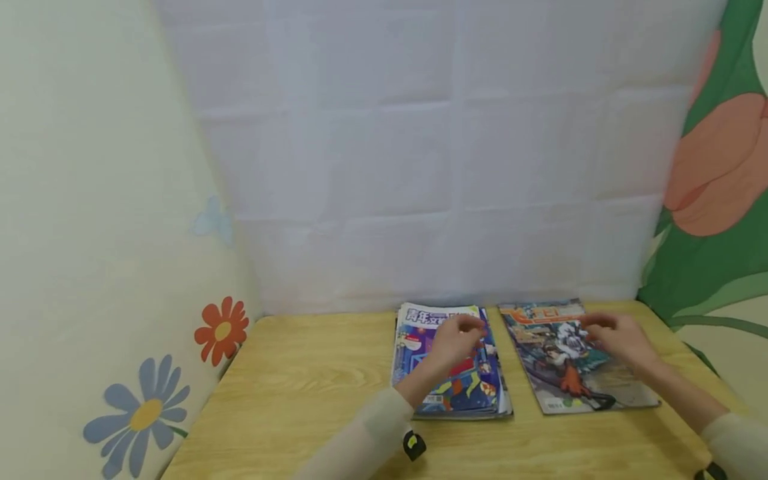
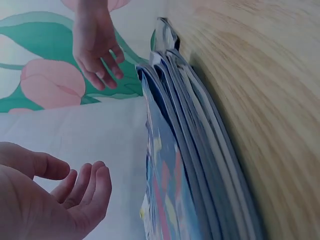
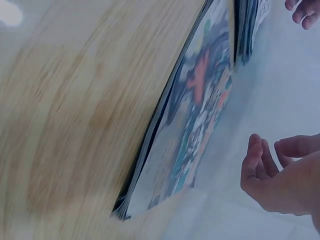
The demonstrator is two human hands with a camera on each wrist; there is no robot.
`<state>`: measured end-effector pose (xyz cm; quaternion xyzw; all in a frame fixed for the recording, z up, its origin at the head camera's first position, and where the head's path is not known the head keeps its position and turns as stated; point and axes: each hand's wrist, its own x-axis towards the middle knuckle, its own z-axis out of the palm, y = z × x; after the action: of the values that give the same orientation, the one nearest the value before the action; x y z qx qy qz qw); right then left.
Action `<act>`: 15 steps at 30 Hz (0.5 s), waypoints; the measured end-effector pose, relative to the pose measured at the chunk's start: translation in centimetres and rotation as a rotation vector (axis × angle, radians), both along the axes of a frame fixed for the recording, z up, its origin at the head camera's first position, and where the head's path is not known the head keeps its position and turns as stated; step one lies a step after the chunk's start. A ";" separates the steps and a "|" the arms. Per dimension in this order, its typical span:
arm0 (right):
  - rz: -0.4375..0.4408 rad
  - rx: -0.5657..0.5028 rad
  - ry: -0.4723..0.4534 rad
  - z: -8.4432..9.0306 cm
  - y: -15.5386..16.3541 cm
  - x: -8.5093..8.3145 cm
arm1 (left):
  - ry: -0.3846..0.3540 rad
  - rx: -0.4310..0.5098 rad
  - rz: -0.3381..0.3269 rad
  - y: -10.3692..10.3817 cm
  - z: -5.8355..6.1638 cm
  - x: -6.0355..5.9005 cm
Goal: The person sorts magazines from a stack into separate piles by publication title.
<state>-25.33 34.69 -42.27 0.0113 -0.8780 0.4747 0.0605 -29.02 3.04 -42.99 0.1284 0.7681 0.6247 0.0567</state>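
Observation:
A stack of several magazines lies on the wooden table, its top cover blue and purple with a white title strip. Above that stack hovers my left hand, fingers loosely bent and holding nothing; the left wrist view shows a gap between the hand and the pages. To the right lies another magazine with an orange title and an illustrated figure; a thin layered edge shows in the right wrist view. My right hand is over its right side, relaxed, with nothing in the fingers.
The wooden table runs up to a creased white cloth at the back. A wall with painted flowers borders the left side, and a wall with a painted green plant borders the right.

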 end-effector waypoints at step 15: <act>0.116 -0.079 0.028 1.6 -6.2 0.4 | 0.178 -0.193 0.138 -7.2 0.5 1.1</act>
<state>-24.97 28.50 -40.63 0.0665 -0.8556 0.5113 0.0455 -27.96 -4.16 -42.46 0.1244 0.8335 0.5367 -0.0426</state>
